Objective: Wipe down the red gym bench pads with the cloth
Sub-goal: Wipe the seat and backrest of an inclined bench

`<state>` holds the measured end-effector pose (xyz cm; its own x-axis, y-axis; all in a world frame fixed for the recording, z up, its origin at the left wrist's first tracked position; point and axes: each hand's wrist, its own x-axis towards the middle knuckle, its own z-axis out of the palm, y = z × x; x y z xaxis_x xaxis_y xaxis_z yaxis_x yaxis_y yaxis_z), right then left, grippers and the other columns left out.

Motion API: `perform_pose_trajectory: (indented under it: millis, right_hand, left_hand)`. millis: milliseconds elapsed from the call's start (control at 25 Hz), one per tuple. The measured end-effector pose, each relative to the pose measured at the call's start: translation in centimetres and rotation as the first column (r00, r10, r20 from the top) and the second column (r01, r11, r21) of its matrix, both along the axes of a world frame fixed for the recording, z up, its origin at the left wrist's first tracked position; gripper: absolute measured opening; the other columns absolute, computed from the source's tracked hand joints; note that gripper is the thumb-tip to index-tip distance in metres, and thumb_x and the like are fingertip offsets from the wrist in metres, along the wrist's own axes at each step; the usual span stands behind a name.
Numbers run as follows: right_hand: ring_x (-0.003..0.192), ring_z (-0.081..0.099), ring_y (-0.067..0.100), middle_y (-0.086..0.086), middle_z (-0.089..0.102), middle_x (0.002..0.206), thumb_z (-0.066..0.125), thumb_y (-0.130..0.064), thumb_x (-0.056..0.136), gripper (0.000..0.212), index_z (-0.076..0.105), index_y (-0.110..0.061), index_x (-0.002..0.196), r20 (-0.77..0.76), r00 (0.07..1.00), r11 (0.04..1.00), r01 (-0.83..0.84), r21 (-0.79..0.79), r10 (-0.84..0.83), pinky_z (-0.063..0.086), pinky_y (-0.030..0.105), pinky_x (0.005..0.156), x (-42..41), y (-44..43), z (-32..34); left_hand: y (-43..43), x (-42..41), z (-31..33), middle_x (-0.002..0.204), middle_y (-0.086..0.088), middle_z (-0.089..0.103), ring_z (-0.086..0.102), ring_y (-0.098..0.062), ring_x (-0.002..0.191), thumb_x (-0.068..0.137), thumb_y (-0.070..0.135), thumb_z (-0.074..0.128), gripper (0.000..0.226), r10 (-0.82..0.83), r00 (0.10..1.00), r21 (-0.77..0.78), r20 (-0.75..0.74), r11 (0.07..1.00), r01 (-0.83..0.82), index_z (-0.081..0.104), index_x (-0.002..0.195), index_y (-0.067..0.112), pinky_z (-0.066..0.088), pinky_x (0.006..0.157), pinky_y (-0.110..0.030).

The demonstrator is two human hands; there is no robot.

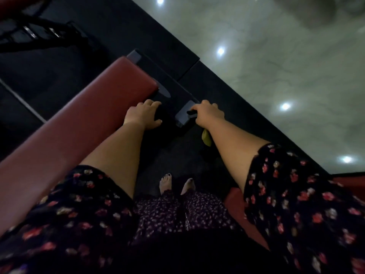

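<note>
While the head view looks steeply down past a dark flowered dress, both bare forearms stretch forward to the foot of a bench. The left hand (pixel 143 115) is wide, its fingers spread and loosely bent, thumb pointing towards the other hand. It lies just off the long edge of the red bench pad (pixel 88 119), over the black frame (pixel 166 84) under the pad's end, and whether it touches the metal I cannot tell. The pad runs from just beyond that hand's fingertips back along the outer side of the left forearm to the lower left edge. The right hand (pixel 209 115) is closed in a fist, knuckles against a grey end cap (pixel 183 117) of the frame, which sits between the two hands. A yellow-green cloth (pixel 206 138) hangs out from under the right wrist, held in that fist; most of it is hidden by the hand. Behind the right elbow a second red pad (pixel 235 202) shows beneath the sleeve. Two bare feet (pixel 166 184) with dark nails stand on black matting (pixel 177 155) between the forearms, nearer the body than the hands. Beyond the right hand lies a pale glossy floor (pixel 276 66) dotted with reflected lights
</note>
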<state>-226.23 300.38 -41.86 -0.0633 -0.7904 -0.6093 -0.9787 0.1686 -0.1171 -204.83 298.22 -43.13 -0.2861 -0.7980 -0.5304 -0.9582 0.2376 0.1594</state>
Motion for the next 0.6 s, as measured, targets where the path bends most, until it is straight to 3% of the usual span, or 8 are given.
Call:
perform_pose_trajectory:
  millis: [120,400,600]
  right_hand:
    - [0.121,0.038,0.031,0.002,0.039,0.136,0.051,-0.012,0.095,0.051,0.048,-0.045,0.134,0.011,0.998,0.996,-0.063,-0.059,0.064,0.046,0.048,0.093,2.2,-0.3,3.9]
    - [0.121,0.04,0.032,0.003,0.042,0.132,0.051,-0.017,0.094,0.049,0.048,-0.046,0.134,0.008,0.938,0.93,-0.342,-0.134,0.346,0.044,0.048,0.097,5.6,-3.7,9.5]
    - [0.123,0.037,0.033,0.003,0.041,0.135,0.05,-0.025,0.097,0.043,0.047,-0.045,0.136,-0.092,0.737,0.724,-0.675,-0.142,0.669,0.042,0.05,0.094,8.7,-6.2,13.4]
  left_hand:
    - [0.5,1.5,4.1,0.151,-0.004,0.036,0.044,-0.031,0.131,0.093,0.046,0.057,0.068,0.048,0.997,-0.067,-0.065,0.996,-0.052,0.026,0.152,0.031,0.043,0.097,-0.049]
    - [0.3,5.8,11.0,0.151,-0.003,0.039,0.046,-0.03,0.13,0.091,0.051,0.056,0.067,0.262,0.965,-0.202,0.022,0.946,-0.252,0.031,0.15,0.033,0.041,0.102,-0.047]
    - [3.3,8.3,13.9,0.148,-0.003,0.04,0.045,-0.029,0.13,0.092,0.053,0.055,0.066,0.506,0.861,-0.236,0.053,0.844,-0.481,0.031,0.15,0.033,0.043,0.098,-0.048]
